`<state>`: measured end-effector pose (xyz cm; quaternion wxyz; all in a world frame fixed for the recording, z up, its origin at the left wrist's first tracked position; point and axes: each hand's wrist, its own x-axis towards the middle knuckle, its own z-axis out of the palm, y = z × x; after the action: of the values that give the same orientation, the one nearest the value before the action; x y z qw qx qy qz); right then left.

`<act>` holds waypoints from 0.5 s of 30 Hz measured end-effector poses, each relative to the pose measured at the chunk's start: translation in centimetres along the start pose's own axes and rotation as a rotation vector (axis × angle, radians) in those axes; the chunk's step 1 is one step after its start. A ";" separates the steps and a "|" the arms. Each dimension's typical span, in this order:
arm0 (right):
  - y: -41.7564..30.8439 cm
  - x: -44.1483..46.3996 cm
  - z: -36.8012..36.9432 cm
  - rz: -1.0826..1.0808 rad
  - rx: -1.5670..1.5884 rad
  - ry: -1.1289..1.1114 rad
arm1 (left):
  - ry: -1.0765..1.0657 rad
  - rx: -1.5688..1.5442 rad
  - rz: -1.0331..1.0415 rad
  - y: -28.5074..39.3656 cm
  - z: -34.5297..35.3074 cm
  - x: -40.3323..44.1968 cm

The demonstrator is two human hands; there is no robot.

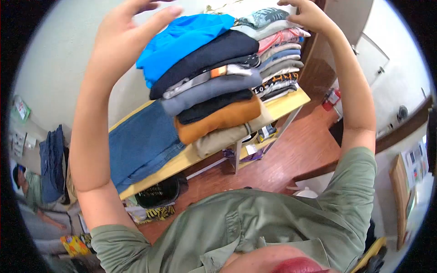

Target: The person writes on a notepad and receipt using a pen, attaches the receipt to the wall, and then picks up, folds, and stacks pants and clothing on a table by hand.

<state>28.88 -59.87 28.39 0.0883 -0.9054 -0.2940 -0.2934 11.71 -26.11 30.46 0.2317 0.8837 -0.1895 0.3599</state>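
My left hand [129, 29] is raised at the top left, thumb and fingers apart and partly cut off by the frame's edge. Just beside it lies a bright blue garment [186, 38], topping a tall stack of folded clothes. Below that come a black garment [207, 61], a grey-blue one [214, 91], a brown one [223, 120] and beige trousers [223, 139]. My right hand [312, 17] is up at the second stack, by a folded dark green printed shirt [264, 18]. Its fingers are curved and spread, holding nothing visible.
Both stacks rest on a light wooden shelf [154, 177], with folded blue jeans [141, 139] on its left part. Items sit on a lower level. A fire extinguisher [332, 99] stands at the right. Another person [34, 191] is at the far left, near hanging dark trousers [52, 164].
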 end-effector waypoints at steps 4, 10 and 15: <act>-1.0 -1.5 -0.5 -0.129 -0.008 0.002 | -0.291 0.070 0.092 2.6 6.9 7.0; 0.0 -2.3 1.4 -0.192 -0.168 0.175 | -0.470 0.336 0.358 5.5 16.7 12.8; 0.2 -2.0 1.4 -0.315 -0.458 0.258 | -0.540 0.416 0.272 2.8 21.6 17.1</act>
<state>28.36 -60.55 26.09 -0.1281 -0.8001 -0.3434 -0.4748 33.58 -43.05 29.88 -0.0611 0.9418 -0.2822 0.1722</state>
